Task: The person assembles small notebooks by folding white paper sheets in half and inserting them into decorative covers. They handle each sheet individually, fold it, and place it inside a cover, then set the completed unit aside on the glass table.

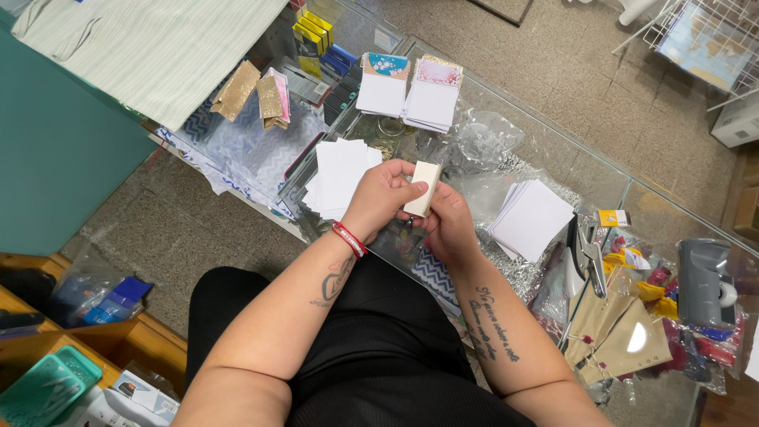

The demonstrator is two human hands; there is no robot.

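Both hands meet over the near edge of a glass counter [545,170], pinching one small folded cream card [424,187] between them. The left hand [385,195] closes on the card from its left side, thumb lying across the face and fingers curled behind; a red bracelet [349,239] circles that wrist. The right hand [448,219] grips the card from below and behind, fingers bent around its lower edge (the fingertips themselves are hidden by the card). The card stands nearly upright, tilted slightly, held just above the glass rather than lying on it.

Just left of the hands, a loose pile of white paper squares [338,175] lies on the counter. To the right, near the right hand, sits another stack of white squares [531,218], fanned a little. Beyond the hands, two bundles of cards with floral tops [407,89] rest side by side, with crumpled clear cellophane [482,142] next to them. Farther right lie a metal hole punch [587,253], brown paper bags [613,332] and a grey tape dispenser [705,282]. To the far left, gold glitter cards [237,89] rest on chevron-patterned sheets.
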